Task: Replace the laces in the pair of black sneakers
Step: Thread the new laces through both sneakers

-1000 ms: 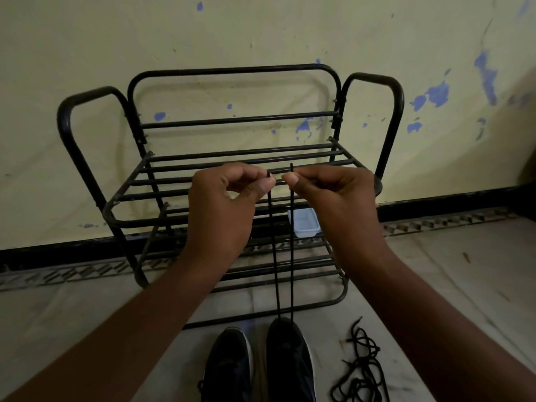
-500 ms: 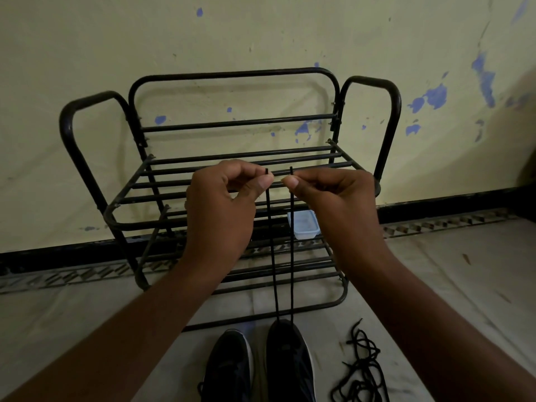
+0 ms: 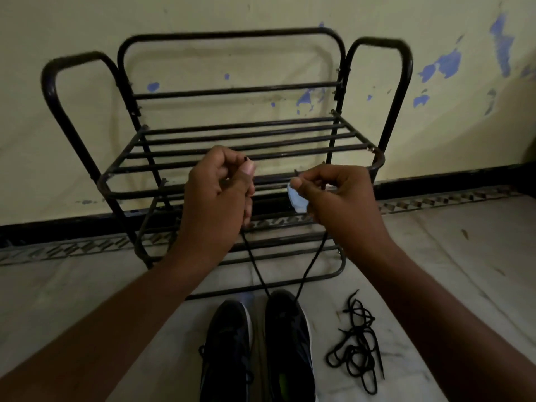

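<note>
Head view. We see both hands raised level and apart, in front of a rack [image 3: 232, 140] that stands against the wall [image 3: 203, 13] beyond them. The left hand [image 3: 216, 195] has its fingers curled, with thumb and forefinger pinching one end of the lace [image 3: 255, 265]. The tip shows just above the thumbnail, and the strand comes out from the underside of the hand. The right hand [image 3: 339, 198] is curled in the same way and pinches the other end between thumb and forefinger, its strand dropping from beneath the palm. Both strands run down nearly straight and converge on the far end of the right sneaker [image 3: 288, 338], which lies on the floor [image 3: 87, 285] below the gap between the hands. The left sneaker [image 3: 229, 338] lies close beside it, below the left hand; we cannot tell whether the two touch. A loose lace [image 3: 356, 343] lies tangled on the floor below the right wrist, near the right sneaker but apart from it. Just behind the right thumb a pale box [image 3: 295, 200] is partly hidden, and we cannot tell what it rests on.
</note>
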